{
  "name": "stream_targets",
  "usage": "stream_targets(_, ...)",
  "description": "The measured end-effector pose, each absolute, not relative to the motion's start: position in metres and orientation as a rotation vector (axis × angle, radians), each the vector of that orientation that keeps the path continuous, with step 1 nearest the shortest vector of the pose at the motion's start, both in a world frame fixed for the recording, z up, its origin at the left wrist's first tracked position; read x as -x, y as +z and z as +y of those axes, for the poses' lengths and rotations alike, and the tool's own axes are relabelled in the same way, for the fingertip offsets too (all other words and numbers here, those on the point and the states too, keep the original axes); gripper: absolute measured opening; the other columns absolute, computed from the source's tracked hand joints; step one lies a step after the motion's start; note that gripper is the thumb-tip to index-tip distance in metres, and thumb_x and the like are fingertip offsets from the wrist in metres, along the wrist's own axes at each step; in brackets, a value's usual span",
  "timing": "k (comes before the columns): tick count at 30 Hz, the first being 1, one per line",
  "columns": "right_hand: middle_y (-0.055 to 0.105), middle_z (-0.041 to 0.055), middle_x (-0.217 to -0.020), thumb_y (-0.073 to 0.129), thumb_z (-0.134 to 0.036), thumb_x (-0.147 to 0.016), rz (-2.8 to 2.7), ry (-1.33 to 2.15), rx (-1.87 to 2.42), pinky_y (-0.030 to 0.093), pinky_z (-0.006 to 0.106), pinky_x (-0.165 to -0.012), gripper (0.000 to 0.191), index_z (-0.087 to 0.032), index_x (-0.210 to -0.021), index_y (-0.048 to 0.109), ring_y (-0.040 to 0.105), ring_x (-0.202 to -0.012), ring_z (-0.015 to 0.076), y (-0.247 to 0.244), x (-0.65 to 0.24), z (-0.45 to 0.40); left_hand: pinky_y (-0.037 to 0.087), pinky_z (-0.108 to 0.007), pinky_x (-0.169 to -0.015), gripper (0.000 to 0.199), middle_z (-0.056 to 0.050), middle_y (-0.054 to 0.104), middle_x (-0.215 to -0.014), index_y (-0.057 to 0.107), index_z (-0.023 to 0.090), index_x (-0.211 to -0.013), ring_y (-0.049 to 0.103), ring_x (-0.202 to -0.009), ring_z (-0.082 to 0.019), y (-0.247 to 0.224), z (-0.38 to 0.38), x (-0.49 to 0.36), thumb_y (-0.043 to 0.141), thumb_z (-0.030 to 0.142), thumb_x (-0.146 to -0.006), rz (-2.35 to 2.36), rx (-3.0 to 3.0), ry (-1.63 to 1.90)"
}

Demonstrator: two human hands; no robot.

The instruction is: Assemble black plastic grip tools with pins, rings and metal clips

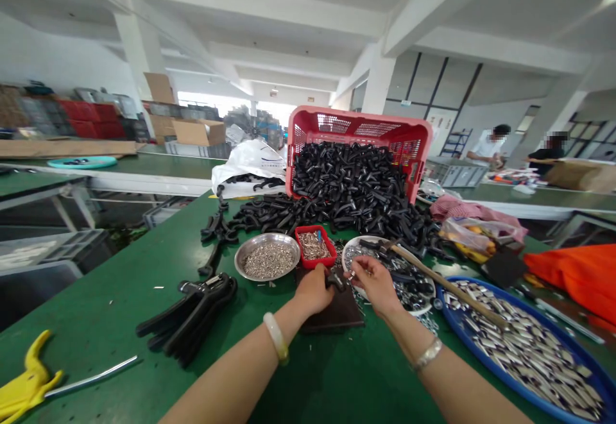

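My left hand [314, 290] pinches a small black plastic part [335, 281] just above a dark brown work pad [334, 312]. My right hand [373, 284] is beside it, with a small silver metal piece [353, 275] between its fingertips. Under my right hand is a round metal plate [409, 292] holding black parts and metal bits. Small silver pieces fill a steel dish [267, 260], and pins lie in a small red tray [312, 245], both beyond my left hand. A wooden-handled hammer [450, 285] rests across the plate's far side.
A pink plastic crate [359, 127] lies tipped on the green workbench [115, 321], spilling a heap of black plastic parts [346, 186]. A blue tray of metal pieces [522, 347] is at right; stacked black clamps [190, 315] are at left. Co-workers [488, 148] stand far right.
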State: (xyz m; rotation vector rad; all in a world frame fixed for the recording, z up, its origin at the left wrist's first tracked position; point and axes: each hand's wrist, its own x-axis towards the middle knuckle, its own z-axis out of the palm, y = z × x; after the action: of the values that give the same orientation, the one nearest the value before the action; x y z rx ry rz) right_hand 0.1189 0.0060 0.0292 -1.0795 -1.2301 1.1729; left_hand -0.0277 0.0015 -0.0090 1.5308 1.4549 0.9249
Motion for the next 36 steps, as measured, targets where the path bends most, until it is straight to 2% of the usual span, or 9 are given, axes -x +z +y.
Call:
stream_targets(3,0.060,-0.0002,-0.077,0.065,-0.044,-0.065,-1.339,1.161,0.962,0.051,0.029,-0.063,0.033,-0.020,-0.085,0.053,0.063,-0.067,0.0165,0.048,-0.109,0.004,0.039,-0.024,-0.046,0.031,-0.004,0.059,-0.072,0.041,0.016,-0.101,0.050,-0.046,-0.011,-0.003,-0.009,0.021,0.048,0.015,-0.071,1.326,-1.384,0.863)
stream_targets(6,0.060,-0.0001,-0.077,0.062,-0.042,-0.069,-1.428,1.138,0.882,0.051,0.029,-0.061,0.029,-0.021,-0.087,0.052,0.063,-0.070,0.0173,0.054,-0.102,0.003,0.029,-0.016,-0.037,0.033,0.001,0.056,-0.074,0.041,0.020,-0.101,0.041,-0.040,-0.005,-0.001,-0.021,0.018,0.052,0.018,-0.070,1.063,-1.033,0.905)
stream_targets(11,0.061,0.0007,-0.075,0.058,-0.040,-0.074,-1.576,1.084,0.906,0.050,0.029,-0.063,0.026,-0.020,-0.089,0.053,0.064,-0.071,0.0180,0.043,-0.103,0.005,0.026,-0.013,-0.037,0.028,0.004,0.050,-0.071,0.042,0.021,-0.087,0.038,-0.041,-0.002,-0.005,-0.030,0.017,0.061,0.026,-0.067,0.847,-0.576,0.920)
stream_targets(21,0.060,0.0024,-0.081,0.053,-0.032,-0.079,-1.876,0.824,0.944,0.048,0.026,-0.065,0.015,-0.019,-0.085,0.056,0.062,-0.072,0.0156,0.042,-0.105,0.006,0.021,-0.012,-0.035,0.023,0.004,0.047,-0.072,0.042,0.019,-0.084,0.035,-0.040,0.000,-0.007,-0.026,0.019,0.058,0.022,-0.067,0.681,-0.424,0.816)
stream_targets(24,0.062,0.0015,-0.075,0.054,-0.033,-0.077,-1.956,0.904,1.014,0.048,0.026,-0.063,0.015,-0.020,-0.082,0.058,0.062,-0.071,0.0159,0.045,-0.108,0.012,0.018,-0.013,-0.035,0.022,0.003,0.045,-0.071,0.044,0.018,-0.083,0.033,-0.040,-0.001,-0.008,-0.026,0.025,0.055,0.020,-0.065,0.585,-0.456,0.773)
stream_targets(28,0.061,-0.0002,-0.067,0.061,-0.037,-0.070,-1.838,1.197,1.145,0.049,0.024,-0.054,0.021,-0.017,-0.077,0.058,0.061,-0.063,0.0149,0.041,-0.115,0.022,0.019,-0.014,-0.037,0.027,0.003,0.043,-0.069,0.046,0.018,-0.088,0.032,-0.042,-0.003,-0.012,-0.028,0.032,0.052,0.018,-0.062,0.390,-0.552,0.720)
stream_targets(30,0.060,-0.0012,-0.066,0.064,-0.038,-0.066,-1.725,1.338,1.145,0.049,0.024,-0.054,0.024,-0.016,-0.074,0.058,0.059,-0.059,0.0133,0.034,-0.116,0.025,0.020,-0.014,-0.037,0.026,0.003,0.040,-0.066,0.047,0.018,-0.090,0.031,-0.042,-0.003,-0.013,-0.028,0.033,0.052,0.023,-0.064,0.326,-0.515,0.691)
stream_targets(33,0.061,-0.0007,-0.065,0.062,-0.042,-0.069,-1.611,1.478,1.158,0.051,0.027,-0.056,0.027,-0.016,-0.074,0.056,0.060,-0.059,0.0129,0.023,-0.123,0.031,0.017,-0.014,-0.035,0.031,0.006,0.033,-0.059,0.049,0.017,-0.088,0.027,-0.038,-0.003,-0.014,-0.027,0.032,0.050,0.044,-0.072,0.341,-0.401,0.695)
stream_targets(36,0.065,0.0045,-0.075,0.042,-0.044,-0.081,-1.835,1.139,1.354,0.051,0.027,-0.057,0.032,-0.016,-0.084,0.058,0.062,-0.065,0.0145,0.018,-0.149,0.043,0.019,-0.013,-0.034,0.035,0.008,0.030,-0.054,0.049,0.017,-0.083,0.027,-0.036,-0.002,-0.017,-0.023,0.031,0.048,0.052,-0.075,0.415,-0.280,0.744)
